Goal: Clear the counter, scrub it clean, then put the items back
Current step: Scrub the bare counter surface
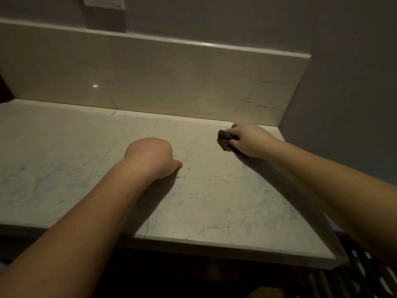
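Left hand (153, 157): knuckles down on the counter (64, 164) near its middle, fingers curled under into a fist, nothing held; thumb tip pokes out to the right, touching the stone.
Right hand (250, 139): far right, close to the back corner, fingers curled tight round a dark scrubber (223, 140); the wad sticks out to the left of the knuckles and sits on the stone.
Forearms: both bare, reaching in from the near edge, well apart.
Containers: none in view.
Counter: pale veined marble, faint bluish smears across the middle and right.
Backsplash (171, 82): same stone, upright along the rear, one bright glint at left.
Wall (343, 61): grey, dim light; a pale switch plate (104, 2) at top left.
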Motion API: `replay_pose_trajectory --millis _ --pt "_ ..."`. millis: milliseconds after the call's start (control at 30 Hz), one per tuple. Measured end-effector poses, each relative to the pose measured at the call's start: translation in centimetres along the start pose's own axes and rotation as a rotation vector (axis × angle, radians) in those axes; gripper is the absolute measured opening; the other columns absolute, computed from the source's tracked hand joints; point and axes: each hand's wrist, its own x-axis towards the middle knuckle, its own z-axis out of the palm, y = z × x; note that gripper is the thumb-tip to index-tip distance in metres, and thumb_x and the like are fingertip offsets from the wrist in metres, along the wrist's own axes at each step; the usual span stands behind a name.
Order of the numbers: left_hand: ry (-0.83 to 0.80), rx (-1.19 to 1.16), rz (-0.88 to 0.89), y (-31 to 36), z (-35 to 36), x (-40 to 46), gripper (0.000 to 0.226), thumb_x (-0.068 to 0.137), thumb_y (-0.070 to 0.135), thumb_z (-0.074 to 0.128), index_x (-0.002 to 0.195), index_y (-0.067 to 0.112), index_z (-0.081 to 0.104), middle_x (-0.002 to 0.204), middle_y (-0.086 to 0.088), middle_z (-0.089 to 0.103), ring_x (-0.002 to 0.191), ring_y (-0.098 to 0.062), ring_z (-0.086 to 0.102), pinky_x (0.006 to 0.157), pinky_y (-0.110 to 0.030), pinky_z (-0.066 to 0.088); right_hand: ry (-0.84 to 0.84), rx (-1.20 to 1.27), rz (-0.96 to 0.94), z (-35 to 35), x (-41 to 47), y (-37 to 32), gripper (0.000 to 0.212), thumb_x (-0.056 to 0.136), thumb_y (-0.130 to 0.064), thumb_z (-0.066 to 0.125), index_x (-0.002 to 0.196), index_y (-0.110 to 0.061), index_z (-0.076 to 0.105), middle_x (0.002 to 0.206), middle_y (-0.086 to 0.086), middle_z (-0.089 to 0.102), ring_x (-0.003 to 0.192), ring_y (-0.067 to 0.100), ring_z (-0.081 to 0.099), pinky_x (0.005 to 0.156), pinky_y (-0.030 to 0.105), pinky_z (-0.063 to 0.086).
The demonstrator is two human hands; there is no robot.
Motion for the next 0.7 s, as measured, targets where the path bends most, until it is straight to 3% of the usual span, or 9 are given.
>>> replay_pose_trajectory --millis 133,333,467,567,700 --pt "-0.007 0.007 -0.002 -0.1 0.1 0.1 0.047 0.093 0.058 0.044 0.106 0.02 0.069 0.089 0.0 0.055 0.085 -0.023 0.052 0.067 -0.031 0.04 0.008 -0.004 0.022 -0.2 0.7 1.0 0.019 0.092 -0.03 0.05 0.101 -0.024 0.066 0.097 0.001 0.053 0.089 0.022 0.05 0.077 0.038 0.045" --pt "-0.02 -0.011 -0.009 -0.1 -0.1 0.2 0.047 0.092 0.059 0.046 0.107 0.02 0.069 0.09 0.001 0.057 0.087 -0.023 0.054 0.069 -0.031 0.041 0.038 -0.008 0.083 0.2 5.8 -0.4 0.021 0.093 -0.026 0.049 0.101 -0.018 0.067 0.093 0.001 0.048 0.098 0.029 0.052 0.07 0.03 0.031" --pt "-0.015 -0.011 -0.011 0.0 0.0 0.2 0.046 0.093 0.059 0.046 0.106 0.021 0.069 0.088 0.001 0.055 0.085 -0.022 0.053 0.067 -0.031 0.04 0.011 0.036 -0.022 0.1 3.0 -1.6 0.021 0.092 -0.027 0.051 0.106 -0.024 0.066 0.1 0.002 0.054 0.097 0.025 0.053 0.073 0.032 0.038" --pt "-0.009 -0.008 -0.008 -0.1 0.1 0.0 0.046 0.093 0.057 0.045 0.107 0.02 0.069 0.088 0.0 0.055 0.084 -0.023 0.052 0.067 -0.03 0.039 -0.033 0.08 -0.151 -0.3 -1.3 -2.4 0.025 0.093 -0.026 0.052 0.115 -0.028 0.065 0.106 -0.003 0.055 0.093 0.014 0.049 0.076 0.031 0.038" --pt "-0.004 -0.011 -0.003 -0.1 0.1 -0.2 0.044 0.095 0.055 0.045 0.108 0.02 0.067 0.091 -0.001 0.055 0.086 -0.023 0.051 0.069 -0.03 0.039 -0.044 0.063 -0.119 -0.6 -1.4 -1.7 0.025 0.094 -0.03 0.052 0.115 -0.03 0.065 0.106 -0.005 0.056 0.091 0.012 0.046 0.08 0.035 0.043"
